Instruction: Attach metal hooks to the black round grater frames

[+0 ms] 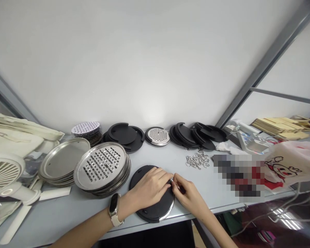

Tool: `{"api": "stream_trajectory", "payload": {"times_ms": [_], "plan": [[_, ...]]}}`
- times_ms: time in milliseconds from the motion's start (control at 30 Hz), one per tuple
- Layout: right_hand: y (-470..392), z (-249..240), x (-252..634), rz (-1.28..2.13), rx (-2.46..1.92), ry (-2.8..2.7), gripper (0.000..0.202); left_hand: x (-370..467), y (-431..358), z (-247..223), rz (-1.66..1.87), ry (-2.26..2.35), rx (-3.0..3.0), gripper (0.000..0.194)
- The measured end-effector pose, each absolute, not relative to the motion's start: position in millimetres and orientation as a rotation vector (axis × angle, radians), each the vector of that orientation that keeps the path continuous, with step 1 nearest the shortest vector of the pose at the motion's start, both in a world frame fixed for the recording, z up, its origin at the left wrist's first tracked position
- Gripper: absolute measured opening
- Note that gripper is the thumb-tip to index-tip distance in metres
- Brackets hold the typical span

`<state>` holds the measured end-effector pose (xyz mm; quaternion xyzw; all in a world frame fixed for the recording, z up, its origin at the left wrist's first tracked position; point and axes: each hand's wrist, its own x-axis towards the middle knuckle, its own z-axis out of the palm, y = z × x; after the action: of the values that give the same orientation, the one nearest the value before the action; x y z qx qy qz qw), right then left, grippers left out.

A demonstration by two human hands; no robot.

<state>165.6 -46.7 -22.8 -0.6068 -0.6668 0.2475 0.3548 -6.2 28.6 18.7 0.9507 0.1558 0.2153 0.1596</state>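
Observation:
A black round plate (pixel 155 210) lies in front of me near the table's front edge, with a silvery rim showing at its lower right. My left hand (pixel 152 184) rests across the plate, its fingers bent and close together, pressing on it near the right edge. At that edge my right hand (pixel 186 193) pinches a small shiny metal piece (pixel 172 179), whose exact kind I cannot make out. The fingertips of both hands almost meet there and hide part of the rim. Behind the right hand lies a pile of small wire hooks (pixel 197 160).
On the left stand stacks of perforated metal discs (pixel 102 165) and plain metal discs (pixel 64 158), beside a white fan (pixel 5 175). Black round holders (pixel 122 134) and more black holders (pixel 186 134) line the wall. A printed plastic bag (pixel 291 165) sits at the right.

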Motion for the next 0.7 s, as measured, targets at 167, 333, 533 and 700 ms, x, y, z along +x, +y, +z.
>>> {"api": "stream_trajectory", "payload": {"times_ms": [167,333,533,700], "plan": [[-48.0,-19.8,165.0,0.625,-1.573,-1.743,0.018,-6.4,28.7,18.9,0.605,0.451,2.708,0.02],[-47.9,-19.3,165.5,0.618,-1.588,-1.754,0.022,-6.5,28.8,19.0,0.572,0.48,2.707,0.012],[-47.0,-21.6,166.1,0.566,-1.628,-1.783,0.026,-6.6,28.3,19.1,0.556,0.5,2.725,0.009],[-47.1,-22.0,165.8,0.526,-1.63,-1.804,0.025,-6.7,27.7,20.7,0.579,0.497,2.735,0.01]]}}
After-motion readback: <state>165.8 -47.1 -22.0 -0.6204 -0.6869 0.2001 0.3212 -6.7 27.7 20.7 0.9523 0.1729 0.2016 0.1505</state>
